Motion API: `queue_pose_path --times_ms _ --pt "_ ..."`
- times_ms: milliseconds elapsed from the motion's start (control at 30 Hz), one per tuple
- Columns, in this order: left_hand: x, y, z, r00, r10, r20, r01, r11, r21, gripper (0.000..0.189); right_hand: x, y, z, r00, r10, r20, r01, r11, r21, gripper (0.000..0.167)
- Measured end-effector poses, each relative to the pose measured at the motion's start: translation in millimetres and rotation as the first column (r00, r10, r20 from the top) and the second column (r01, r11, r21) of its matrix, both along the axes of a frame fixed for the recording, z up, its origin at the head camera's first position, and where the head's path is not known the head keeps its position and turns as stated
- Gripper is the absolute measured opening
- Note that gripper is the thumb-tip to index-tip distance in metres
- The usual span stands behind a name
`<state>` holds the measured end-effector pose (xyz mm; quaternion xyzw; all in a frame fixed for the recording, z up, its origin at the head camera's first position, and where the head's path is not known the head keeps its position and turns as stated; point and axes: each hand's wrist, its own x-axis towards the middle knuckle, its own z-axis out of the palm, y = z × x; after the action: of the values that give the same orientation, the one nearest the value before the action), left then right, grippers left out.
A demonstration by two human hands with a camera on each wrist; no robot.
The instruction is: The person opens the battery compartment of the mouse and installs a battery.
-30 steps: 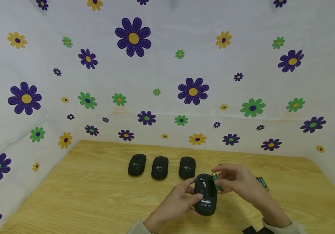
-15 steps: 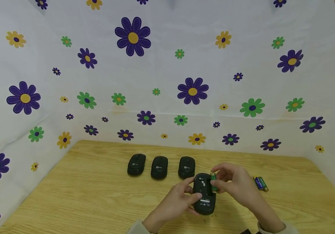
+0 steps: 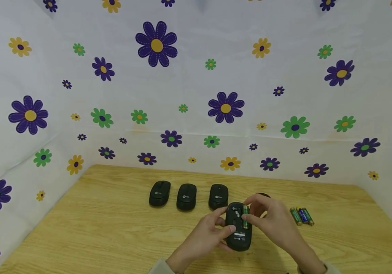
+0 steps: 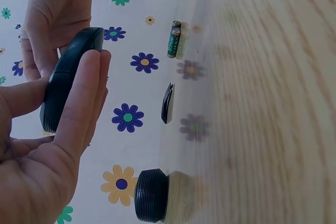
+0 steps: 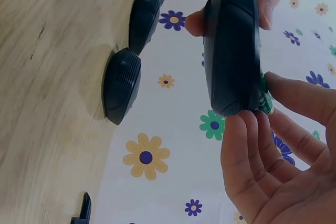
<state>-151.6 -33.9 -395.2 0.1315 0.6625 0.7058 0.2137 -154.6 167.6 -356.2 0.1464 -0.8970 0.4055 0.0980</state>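
Note:
My left hand [image 3: 204, 236] holds a black computer mouse [image 3: 238, 239], underside facing up, thumb across its base and fingers behind it. Along the mouse's right side is an open battery slot. My right hand [image 3: 276, 219] pinches a green battery [image 3: 246, 219] lengthwise at that slot, thumb on its side and index finger near its top end. In the right wrist view the battery [image 5: 266, 102] shows partly behind the mouse [image 5: 231, 51], and the other right-hand fingertips touch the mouse's edge. In the left wrist view the mouse [image 4: 65, 77] hides the battery.
Three black mice, left [image 3: 160, 193], middle [image 3: 186, 196] and right [image 3: 218, 196], stand in a row on the wooden table [image 3: 113, 220]. Several loose batteries [image 3: 302, 215] lie at the right. A thin black cover [image 4: 167, 103] lies behind my right hand. Flowered cloth [image 3: 189, 76] surrounds the table.
My right hand has moved left, bringing the battery from the mouse's right edge over the slot. More of the loose batteries and the cover's edge now show beside that hand.

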Motion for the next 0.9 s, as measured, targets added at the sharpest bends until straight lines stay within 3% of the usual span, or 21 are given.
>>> queue_pose_path --times_ms 200,333,467,667,767,900 --pt "-1.4 -0.2 -0.9 1.000 0.000 -0.006 0.001 1.000 0.024 0.055 0.0 -1.7 -5.8 0.998 0.036 -0.052 -0.039 0.998 -0.045 0.017" --pt "-2.1 -0.4 -1.4 1.000 -0.008 -0.006 0.008 0.999 0.033 0.054 -1.2 -2.7 -5.7 1.000 0.008 0.009 -0.007 0.994 -0.111 0.011" --pt "-2.1 -0.5 -0.9 1.000 -0.007 -0.007 0.007 1.000 0.030 0.053 -4.3 -0.5 -5.3 0.991 0.035 0.127 -0.009 0.980 -0.201 0.019" --pt "-2.2 0.0 -1.2 1.000 -0.012 -0.012 0.013 0.999 0.037 0.053 -10.9 7.3 -10.4 0.931 0.212 0.298 -0.096 0.928 -0.360 0.029" --pt "-2.5 0.4 -1.3 1.000 -0.012 -0.015 0.012 0.999 0.037 0.053 -13.0 10.3 -13.2 0.902 0.278 0.329 -0.127 0.902 -0.413 0.034" --pt "-2.6 -0.2 -0.6 1.000 -0.011 -0.019 0.012 0.999 0.036 0.053 -14.8 11.0 -14.1 0.884 0.309 0.352 -0.131 0.884 -0.449 0.036"
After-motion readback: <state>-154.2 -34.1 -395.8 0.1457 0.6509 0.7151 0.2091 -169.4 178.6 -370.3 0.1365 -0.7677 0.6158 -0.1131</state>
